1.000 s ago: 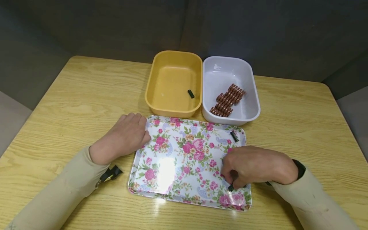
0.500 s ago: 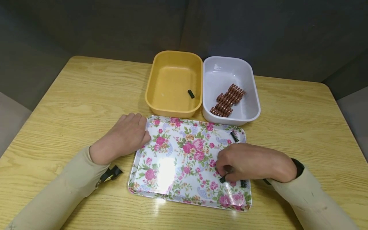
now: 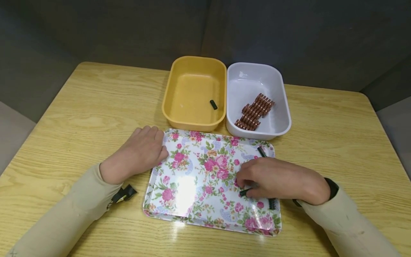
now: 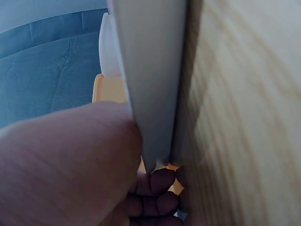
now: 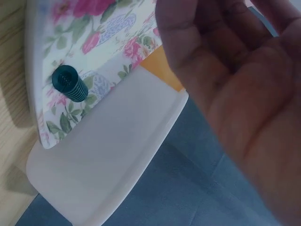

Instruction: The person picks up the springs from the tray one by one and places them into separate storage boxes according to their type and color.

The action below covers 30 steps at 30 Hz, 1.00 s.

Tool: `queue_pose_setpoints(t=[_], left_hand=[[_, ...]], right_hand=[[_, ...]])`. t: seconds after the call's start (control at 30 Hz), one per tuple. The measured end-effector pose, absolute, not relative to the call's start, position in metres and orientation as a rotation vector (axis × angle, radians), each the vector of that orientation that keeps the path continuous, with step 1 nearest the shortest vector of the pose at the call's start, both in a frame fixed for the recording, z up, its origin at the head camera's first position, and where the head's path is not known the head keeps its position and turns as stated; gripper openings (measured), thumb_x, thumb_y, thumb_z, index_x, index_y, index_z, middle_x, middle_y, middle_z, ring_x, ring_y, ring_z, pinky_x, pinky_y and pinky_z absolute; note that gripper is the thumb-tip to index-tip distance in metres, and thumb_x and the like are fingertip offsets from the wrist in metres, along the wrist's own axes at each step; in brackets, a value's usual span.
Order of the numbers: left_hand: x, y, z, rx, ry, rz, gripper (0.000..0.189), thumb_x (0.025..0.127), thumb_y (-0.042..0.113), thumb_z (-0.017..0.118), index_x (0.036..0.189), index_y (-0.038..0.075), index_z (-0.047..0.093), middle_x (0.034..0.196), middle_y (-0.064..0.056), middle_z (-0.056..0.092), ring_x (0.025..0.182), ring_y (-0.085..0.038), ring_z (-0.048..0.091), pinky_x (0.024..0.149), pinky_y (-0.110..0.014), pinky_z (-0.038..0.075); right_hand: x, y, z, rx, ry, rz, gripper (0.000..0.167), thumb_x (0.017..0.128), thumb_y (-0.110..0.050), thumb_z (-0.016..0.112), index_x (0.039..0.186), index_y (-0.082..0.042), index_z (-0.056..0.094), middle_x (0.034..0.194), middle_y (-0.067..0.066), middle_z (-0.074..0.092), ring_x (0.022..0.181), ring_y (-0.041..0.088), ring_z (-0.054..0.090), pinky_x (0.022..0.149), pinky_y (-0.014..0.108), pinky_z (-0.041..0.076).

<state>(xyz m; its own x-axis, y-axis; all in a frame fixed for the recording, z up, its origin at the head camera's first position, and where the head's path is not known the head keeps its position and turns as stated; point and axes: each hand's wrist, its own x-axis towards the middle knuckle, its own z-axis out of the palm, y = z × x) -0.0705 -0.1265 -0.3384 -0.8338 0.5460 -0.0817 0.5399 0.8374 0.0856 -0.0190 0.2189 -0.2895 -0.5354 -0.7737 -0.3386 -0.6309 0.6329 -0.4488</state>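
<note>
My left hand [image 3: 138, 151] grips the left rim of a white floral tray [image 3: 199, 167]; in the left wrist view its fingers [image 4: 157, 202] curl round the tray's edge. Over the right half of the tray, my right hand [image 3: 273, 178] pinches a small dark green coil spring [image 3: 244, 192] between thumb and fingers, partly hidden by them. Another green spring [image 3: 262, 151] lies near the tray's far right corner, also plain in the right wrist view as a ribbed coil [image 5: 69, 83]. By the right rim, below the wrist, lies one more green spring [image 3: 272, 203].
Behind the tray stand a yellow bin [image 3: 192, 123] with one dark green piece [image 3: 213, 104] in it and a white bin [image 3: 282, 121] holding several reddish-brown ridged coils [image 3: 255, 112]. A dark wall panel [image 3: 128, 32] rises behind the wooden table [image 3: 80, 117].
My right hand has moved up and left across the tray with the spring it pinches. A spring by the right rim has come into view beneath it. The left hand stays put.
</note>
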Motion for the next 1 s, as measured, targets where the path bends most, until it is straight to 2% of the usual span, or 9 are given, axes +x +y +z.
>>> queue_pose_setpoints(t=[0.27, 0.57, 1.0], left_hand=[[-0.07, -0.1274, -0.3382, 0.85, 2.915, 0.107, 0.021, 0.096, 0.024, 0.045, 0.084, 0.007, 0.044, 0.081, -0.007, 0.042, 0.079, -0.026, 0.039, 0.08, -0.041, 0.037], [-0.0689, -0.129, -0.3364, 0.847, 2.912, 0.101, 0.021, 0.096, 0.024, 0.044, 0.084, 0.007, 0.043, 0.082, -0.007, 0.042, 0.08, -0.026, 0.04, 0.081, -0.041, 0.038], [-0.0703, -0.1266, -0.3363, 0.842, 2.887, 0.096, 0.021, 0.097, 0.025, 0.044, 0.085, 0.008, 0.044, 0.083, -0.007, 0.043, 0.08, -0.025, 0.04, 0.081, -0.039, 0.037]], right_hand=[[-0.0169, 0.2131, -0.2908, -1.105, 2.302, -0.403, 0.021, 0.087, -0.009, 0.079, 0.095, -0.025, 0.069, 0.089, -0.013, 0.063, 0.078, -0.002, 0.052, 0.07, 0.02, 0.048], [-0.0171, 0.2101, -0.2912, -1.152, 2.301, -0.397, 0.019, 0.088, -0.011, 0.079, 0.099, -0.026, 0.072, 0.096, -0.013, 0.069, 0.084, -0.004, 0.057, 0.074, 0.022, 0.053], [-0.0191, 0.2098, -0.2957, -1.224, 2.288, -0.45, 0.016, 0.091, -0.012, 0.076, 0.095, -0.025, 0.068, 0.088, -0.013, 0.061, 0.078, -0.002, 0.05, 0.07, 0.019, 0.046]])
